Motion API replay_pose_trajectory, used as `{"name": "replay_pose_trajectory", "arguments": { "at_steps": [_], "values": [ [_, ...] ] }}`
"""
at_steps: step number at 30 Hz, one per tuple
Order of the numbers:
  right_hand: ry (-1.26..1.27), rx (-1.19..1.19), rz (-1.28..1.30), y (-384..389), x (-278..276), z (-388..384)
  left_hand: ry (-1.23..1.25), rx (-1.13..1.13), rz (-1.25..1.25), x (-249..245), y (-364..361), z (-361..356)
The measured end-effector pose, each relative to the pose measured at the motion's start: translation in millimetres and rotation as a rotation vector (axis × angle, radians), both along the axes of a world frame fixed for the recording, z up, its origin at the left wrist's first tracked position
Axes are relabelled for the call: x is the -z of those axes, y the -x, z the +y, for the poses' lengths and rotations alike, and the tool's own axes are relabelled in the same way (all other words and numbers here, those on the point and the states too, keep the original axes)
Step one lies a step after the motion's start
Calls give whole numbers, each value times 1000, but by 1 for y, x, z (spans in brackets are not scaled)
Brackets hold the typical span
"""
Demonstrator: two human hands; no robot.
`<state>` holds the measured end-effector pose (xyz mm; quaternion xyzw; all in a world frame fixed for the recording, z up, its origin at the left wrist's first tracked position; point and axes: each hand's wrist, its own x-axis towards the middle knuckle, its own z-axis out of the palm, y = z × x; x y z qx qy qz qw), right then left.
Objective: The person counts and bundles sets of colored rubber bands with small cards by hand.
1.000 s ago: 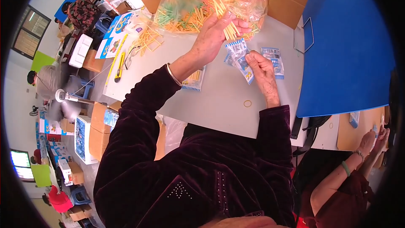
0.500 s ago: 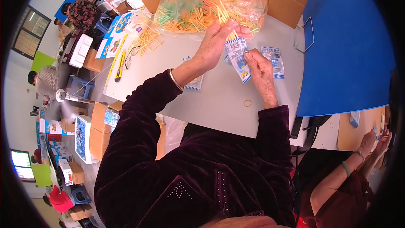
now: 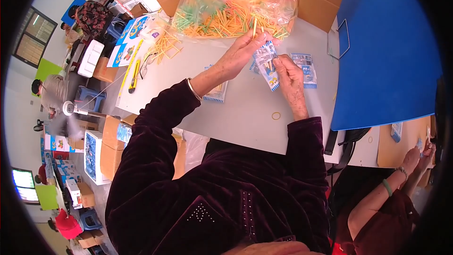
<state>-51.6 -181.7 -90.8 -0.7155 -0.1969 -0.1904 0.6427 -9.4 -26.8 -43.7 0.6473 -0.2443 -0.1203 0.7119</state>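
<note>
Holding, just before the clear bag point(image 3: 238, 0): left hand point(image 3: 239, 57), grip closed on yellow sticks point(image 3: 255, 26); right hand point(image 3: 291, 79), grip clamped on printed packet point(image 3: 265, 55). Other packets point(image 3: 309, 71), likewise before the bag.

In front of the clear bag point(image 3: 236, 2), the right hand point(image 3: 291, 79) grips a small packet point(image 3: 266, 61) (blue-trimmed) while the left hand point(image 3: 239, 56) touches its top. A cutter point(image 3: 134, 75) lies left of the clear bag.

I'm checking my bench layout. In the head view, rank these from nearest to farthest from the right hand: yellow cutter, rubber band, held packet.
1. Held packet, in the right hand.
2. Rubber band, on the table, toward the body.
3. Yellow cutter, at the table's left side.
</note>
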Motion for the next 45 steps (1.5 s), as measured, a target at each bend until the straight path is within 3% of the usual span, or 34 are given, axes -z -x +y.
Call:
{"name": "replay_pose_trajectory", "arguments": {
  "at_steps": [9,17,20,22,26,28,34,38,43,45],
  "values": [
    [-149,41,160,-16,16,-1,-125,-23,-33,-2,-20,-1],
    [-136,85,154,-16,16,-2,-320,13,-85,-5,-26,6],
    [-153,82,159,-14,11,0,-443,-18,-257,-6,-24,8],
    [-168,92,164,-13,10,-1,-650,-35,-437,-6,-15,9],
    [-114,90,127,-14,10,-4,-694,-50,-485,-16,-7,11],
    [-101,85,92,-13,10,-3,-468,-79,-438,-13,-17,12],
    [-44,77,-22,-12,10,2,-398,-38,-361,-27,-32,-3],
    [-38,48,47,-9,10,0,-334,-19,-313,-30,-33,-6],
    [-127,14,200,-10,11,2,70,-124,-248,-29,-29,-5],
    [-193,-18,240,-7,6,3,64,-121,-210,-25,-27,-7]
  ]
}}
